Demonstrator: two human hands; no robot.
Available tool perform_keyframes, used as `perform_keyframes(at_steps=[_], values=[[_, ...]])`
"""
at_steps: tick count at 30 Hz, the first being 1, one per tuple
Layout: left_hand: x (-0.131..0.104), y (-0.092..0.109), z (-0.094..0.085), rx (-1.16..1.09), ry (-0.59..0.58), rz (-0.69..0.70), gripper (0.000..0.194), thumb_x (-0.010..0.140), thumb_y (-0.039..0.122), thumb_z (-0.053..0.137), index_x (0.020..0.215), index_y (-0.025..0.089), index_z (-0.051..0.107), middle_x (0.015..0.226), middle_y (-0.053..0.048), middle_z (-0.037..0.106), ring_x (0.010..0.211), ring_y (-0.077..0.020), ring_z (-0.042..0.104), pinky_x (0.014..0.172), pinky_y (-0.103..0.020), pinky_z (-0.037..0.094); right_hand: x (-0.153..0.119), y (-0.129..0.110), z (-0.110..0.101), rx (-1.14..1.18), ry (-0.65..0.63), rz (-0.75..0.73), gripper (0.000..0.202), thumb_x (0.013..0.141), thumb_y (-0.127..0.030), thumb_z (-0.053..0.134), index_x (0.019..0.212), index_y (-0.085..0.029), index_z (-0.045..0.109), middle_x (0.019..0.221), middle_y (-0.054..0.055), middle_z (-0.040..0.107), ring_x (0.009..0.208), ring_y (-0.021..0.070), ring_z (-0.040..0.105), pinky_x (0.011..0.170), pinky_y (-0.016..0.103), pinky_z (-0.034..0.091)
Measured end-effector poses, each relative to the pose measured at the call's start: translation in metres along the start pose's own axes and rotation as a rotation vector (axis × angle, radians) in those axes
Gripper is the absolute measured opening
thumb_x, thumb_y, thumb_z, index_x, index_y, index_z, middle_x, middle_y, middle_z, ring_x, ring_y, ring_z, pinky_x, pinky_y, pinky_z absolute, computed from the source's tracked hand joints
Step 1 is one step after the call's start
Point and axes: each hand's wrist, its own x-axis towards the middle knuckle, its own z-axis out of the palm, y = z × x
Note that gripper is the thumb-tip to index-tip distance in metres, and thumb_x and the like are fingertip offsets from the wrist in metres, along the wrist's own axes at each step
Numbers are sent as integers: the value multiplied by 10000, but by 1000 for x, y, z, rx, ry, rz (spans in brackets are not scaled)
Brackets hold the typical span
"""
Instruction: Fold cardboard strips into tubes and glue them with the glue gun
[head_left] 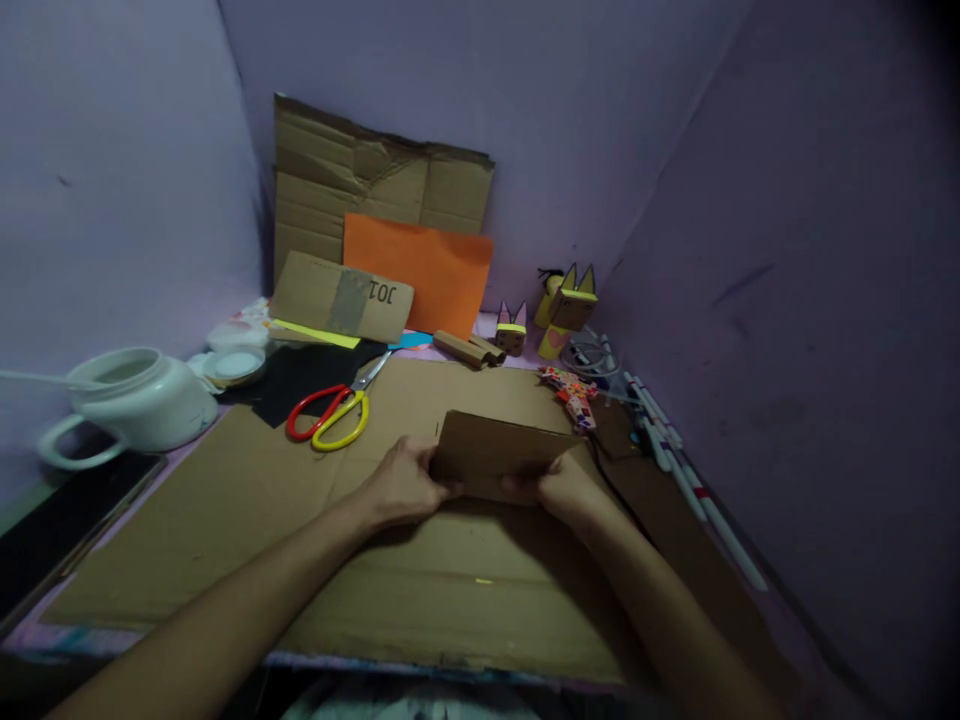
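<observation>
A piece of brown cardboard (502, 448) is held between my two hands over the middle of the table. My left hand (409, 480) grips its left side, fingers wrapped round the lower corner. At the opposite side my right hand (566, 488) is closed on the right corner, its fingertips partly hidden. The piece tilts up at the back and looks bent along its lower part. Beneath it lies a large cardboard sheet (247, 510). Scissors (349, 405) with one red and one yellow handle rest beyond my left hand.
At left stands a white teapot-shaped pot (142, 400) beside small lidded tubs (234, 362). Black paper (307, 375), cardboard rolls (469, 348) and orange paper (420, 270) are at the back. Cardboard animal figures (574, 300), patterned fabric (576, 395) and white sticks (701, 490) line the right.
</observation>
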Motion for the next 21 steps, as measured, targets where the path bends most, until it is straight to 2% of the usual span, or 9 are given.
perform_keyframes(at_steps=[4,7,10,13,15,18,21], values=[[-2,1,-8,77,-40,108,422,607,120,677,1026,166,653,1121,-50,647,1033,-237,582,892,-329,464,-6,-5,2,16,31,29,467,482,-186,713,942,-163,633,919,75,734,837,253,674,742,357,540],[-2,4,-12,153,-85,192,409,582,74,660,979,171,659,1076,-38,653,979,-223,594,852,-321,476,-11,-4,5,-4,39,14,422,518,-213,706,932,-150,653,924,77,732,834,247,675,726,335,541],[-6,6,-12,256,-84,262,406,551,60,659,947,153,649,986,-57,652,907,-233,597,781,-336,489,-20,2,6,-67,35,-26,230,598,-252,673,797,-138,678,772,73,733,713,237,676,607,309,541],[-12,6,-10,348,-63,350,282,580,73,631,852,144,647,885,-72,667,826,-233,601,724,-348,482,-31,10,1,-155,-6,-113,107,666,-238,620,675,-151,681,615,43,699,580,202,648,521,274,511],[-16,4,-7,388,-68,423,163,625,106,616,781,148,642,861,-84,689,802,-231,613,710,-345,477,-36,15,-3,-207,-55,-200,130,691,-233,597,723,-171,706,679,44,717,631,202,662,580,282,522],[-20,2,-4,432,-72,493,72,732,178,581,769,146,634,840,-105,702,825,-234,638,712,-334,484,-34,23,-8,-288,-102,-327,179,737,-262,573,814,-234,731,902,52,727,885,236,658,800,351,505],[-21,2,-2,459,-61,516,111,794,197,539,795,136,632,863,-118,702,843,-225,650,709,-314,495,-23,32,-8,-388,-124,-380,161,774,-278,579,825,-282,732,881,36,723,892,238,655,802,362,510]])
